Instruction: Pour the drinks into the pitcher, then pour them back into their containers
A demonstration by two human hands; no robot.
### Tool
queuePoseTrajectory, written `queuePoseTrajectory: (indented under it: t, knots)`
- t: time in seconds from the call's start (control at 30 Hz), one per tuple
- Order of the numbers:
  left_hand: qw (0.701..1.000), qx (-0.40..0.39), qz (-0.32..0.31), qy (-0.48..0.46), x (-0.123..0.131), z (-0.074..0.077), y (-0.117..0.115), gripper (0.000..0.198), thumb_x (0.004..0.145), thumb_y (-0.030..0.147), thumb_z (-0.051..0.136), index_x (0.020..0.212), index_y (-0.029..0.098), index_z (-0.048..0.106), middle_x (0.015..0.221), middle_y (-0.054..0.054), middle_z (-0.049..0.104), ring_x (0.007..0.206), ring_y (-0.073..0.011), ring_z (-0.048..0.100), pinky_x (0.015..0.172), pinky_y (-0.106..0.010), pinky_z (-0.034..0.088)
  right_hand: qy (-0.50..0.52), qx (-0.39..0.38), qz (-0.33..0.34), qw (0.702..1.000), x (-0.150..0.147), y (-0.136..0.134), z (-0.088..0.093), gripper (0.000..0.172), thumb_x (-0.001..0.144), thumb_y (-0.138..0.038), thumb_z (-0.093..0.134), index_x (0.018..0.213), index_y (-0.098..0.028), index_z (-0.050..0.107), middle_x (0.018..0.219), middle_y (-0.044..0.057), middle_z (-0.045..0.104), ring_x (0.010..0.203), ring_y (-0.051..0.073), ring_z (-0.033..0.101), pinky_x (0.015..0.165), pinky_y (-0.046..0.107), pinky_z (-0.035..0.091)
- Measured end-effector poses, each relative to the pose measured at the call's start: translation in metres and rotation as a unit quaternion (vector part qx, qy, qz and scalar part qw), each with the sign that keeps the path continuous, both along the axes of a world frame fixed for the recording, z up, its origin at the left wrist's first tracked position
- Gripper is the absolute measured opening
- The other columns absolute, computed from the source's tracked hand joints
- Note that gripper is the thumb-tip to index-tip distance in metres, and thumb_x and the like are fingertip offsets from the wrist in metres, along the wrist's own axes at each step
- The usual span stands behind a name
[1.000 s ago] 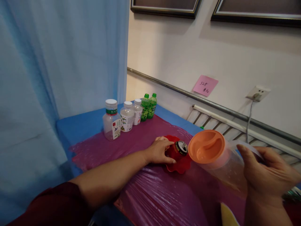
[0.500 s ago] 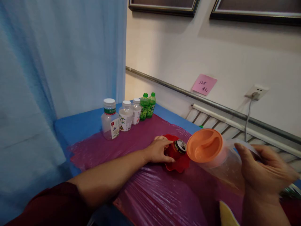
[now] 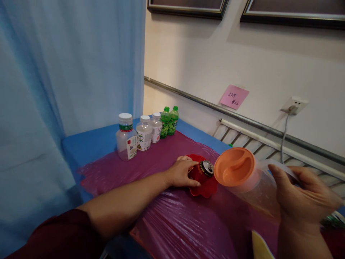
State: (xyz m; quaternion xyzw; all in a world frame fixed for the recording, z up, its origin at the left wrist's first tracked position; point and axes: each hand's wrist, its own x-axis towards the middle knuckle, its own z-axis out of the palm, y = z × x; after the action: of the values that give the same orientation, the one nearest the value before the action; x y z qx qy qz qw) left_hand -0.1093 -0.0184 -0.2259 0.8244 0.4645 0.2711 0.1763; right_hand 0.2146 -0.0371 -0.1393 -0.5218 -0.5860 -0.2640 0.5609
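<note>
Just below the middle of the frame, your left hand (image 3: 182, 173) is wrapping around the red can (image 3: 202, 172), seemingly steadying it over the red dish (image 3: 207, 191). At lower right, your right hand (image 3: 307, 198) is gripping the handle (image 3: 286, 169) of the clear jug (image 3: 261, 194), apparently tipping it so the orange lid (image 3: 234, 167) is facing the can's top; contact is unclear. Compared with half a second ago, both hands are keeping practically the same pose.

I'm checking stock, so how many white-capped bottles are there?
3, in a row: left bottle, nearest; middle bottle; right bottle, beside a green bottle. Others may be hidden.
</note>
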Motion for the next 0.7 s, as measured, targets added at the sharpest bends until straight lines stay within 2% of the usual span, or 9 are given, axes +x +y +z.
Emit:
queuePoseTrajectory:
  t: [0.3, 0.53, 0.7]
  knots:
    - [1.000, 0.000, 0.005, -0.002, 0.0007, -0.0011, 0.0003, 0.077, 0.066, 0.061, 0.087, 0.131, 0.022, 0.069, 0.111, -0.010, 0.072, 0.111, -0.0340, 0.061, 0.104, -0.046, 0.041, -0.002, 0.013, -0.002, 1.000, 0.0038, 0.0031, -0.0033, 0.053, 0.077, -0.072, 0.075, 0.070, -0.020, 0.074, 0.049, -0.005, 0.049, 0.047, 0.010, 0.045, 0.050, 0.025, 0.034]
    - [1.000, 0.007, 0.004, 0.000, -0.0004, -0.0035, 0.0008, 0.077, 0.068, 0.066, 0.084, 0.132, 0.026, 0.068, 0.112, -0.008, 0.071, 0.112, -0.0325, 0.060, 0.103, -0.045, 0.042, -0.015, 0.018, 0.004, 1.000, 0.0057, 0.0044, -0.0044, 0.051, 0.077, -0.070, 0.077, 0.070, -0.019, 0.073, 0.049, -0.004, 0.050, 0.047, 0.010, 0.044, 0.049, 0.026, 0.032]
    - [1.000, 0.005, 0.001, -0.003, -0.0005, -0.0033, 0.0011, 0.076, 0.068, 0.064, 0.085, 0.131, 0.024, 0.068, 0.113, -0.008, 0.072, 0.114, -0.0333, 0.059, 0.104, -0.046, 0.041, -0.009, 0.001, 0.001, 1.000, 0.0074, 0.0036, -0.0057, 0.049, 0.078, -0.068, 0.077, 0.073, -0.020, 0.073, 0.050, -0.004, 0.049, 0.047, 0.011, 0.044, 0.049, 0.026, 0.032]
